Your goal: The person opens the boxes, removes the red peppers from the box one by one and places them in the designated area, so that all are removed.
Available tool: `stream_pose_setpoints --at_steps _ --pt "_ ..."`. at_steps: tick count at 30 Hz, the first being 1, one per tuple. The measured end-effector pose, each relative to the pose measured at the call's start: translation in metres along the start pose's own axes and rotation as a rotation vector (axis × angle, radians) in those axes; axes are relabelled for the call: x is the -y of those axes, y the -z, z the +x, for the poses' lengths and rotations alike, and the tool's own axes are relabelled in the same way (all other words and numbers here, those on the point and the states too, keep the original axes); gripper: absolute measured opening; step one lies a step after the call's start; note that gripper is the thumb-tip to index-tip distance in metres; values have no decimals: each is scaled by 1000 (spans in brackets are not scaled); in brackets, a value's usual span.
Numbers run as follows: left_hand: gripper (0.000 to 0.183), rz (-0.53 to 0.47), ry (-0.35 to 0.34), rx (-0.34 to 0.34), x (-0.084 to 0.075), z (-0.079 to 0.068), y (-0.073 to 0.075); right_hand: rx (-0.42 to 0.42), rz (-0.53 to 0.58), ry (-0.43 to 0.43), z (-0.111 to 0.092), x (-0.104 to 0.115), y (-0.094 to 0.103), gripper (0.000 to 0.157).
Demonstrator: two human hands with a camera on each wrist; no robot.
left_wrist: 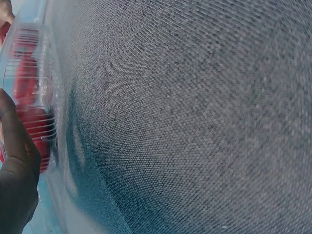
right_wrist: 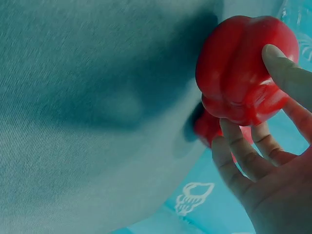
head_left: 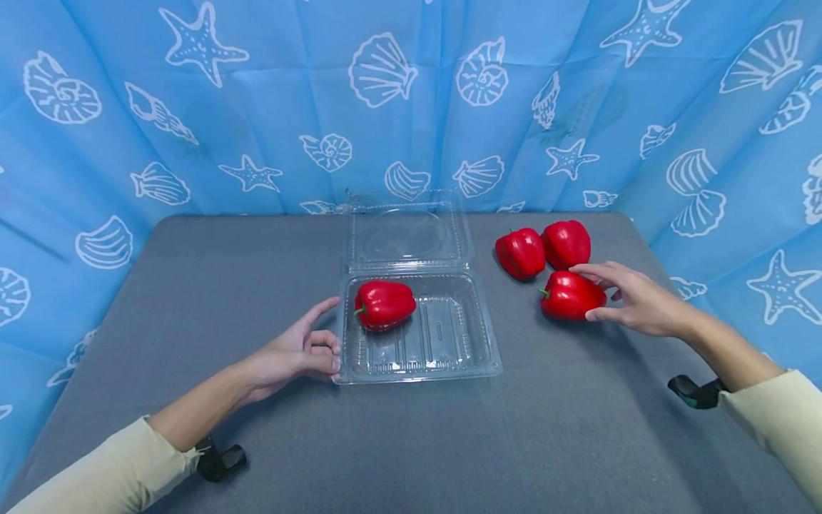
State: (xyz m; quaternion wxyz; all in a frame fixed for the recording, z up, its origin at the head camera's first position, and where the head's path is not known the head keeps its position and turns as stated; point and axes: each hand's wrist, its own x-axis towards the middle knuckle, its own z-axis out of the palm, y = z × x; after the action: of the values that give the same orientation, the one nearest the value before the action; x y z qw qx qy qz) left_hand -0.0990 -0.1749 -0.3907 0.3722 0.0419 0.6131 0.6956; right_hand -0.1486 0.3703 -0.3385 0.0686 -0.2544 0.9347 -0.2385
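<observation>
A clear plastic clamshell container (head_left: 443, 360) stands with its lid (head_left: 407, 235) folded back. One red bell pepper (head_left: 385, 305) lies in the left part of its base, stem toward the left. My left hand (head_left: 292, 357) holds the container's left rim, with the index finger stretched along that side. To the right, my right hand (head_left: 642, 298) grips another red bell pepper (head_left: 568, 296) between thumb and fingers. The right wrist view shows the thumb against this pepper (right_wrist: 239, 63) and fingertips at its lower side. Two more red bell peppers, a left one (head_left: 520, 253) and a right one (head_left: 566, 244), sit just behind it.
A grey cloth-covered table (head_left: 411, 442) lies under everything. Behind it hangs a blue curtain (head_left: 276, 107) with white shell and starfish prints. Black straps, a left one (head_left: 220, 460) and a right one (head_left: 696, 392), show at the wrists.
</observation>
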Motion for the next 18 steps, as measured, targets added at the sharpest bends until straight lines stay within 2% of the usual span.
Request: stream_pose_setpoints --at_steps 8,12,18 --pt "101 -4 9 0 0 0 -1 37 3 -81 -1 -21 7 77" --pt "102 -10 9 4 0 0 0 75 29 -149 -1 -22 10 78" --pt "101 3 -17 17 1 0 2 81 32 -172 1 -24 10 78"
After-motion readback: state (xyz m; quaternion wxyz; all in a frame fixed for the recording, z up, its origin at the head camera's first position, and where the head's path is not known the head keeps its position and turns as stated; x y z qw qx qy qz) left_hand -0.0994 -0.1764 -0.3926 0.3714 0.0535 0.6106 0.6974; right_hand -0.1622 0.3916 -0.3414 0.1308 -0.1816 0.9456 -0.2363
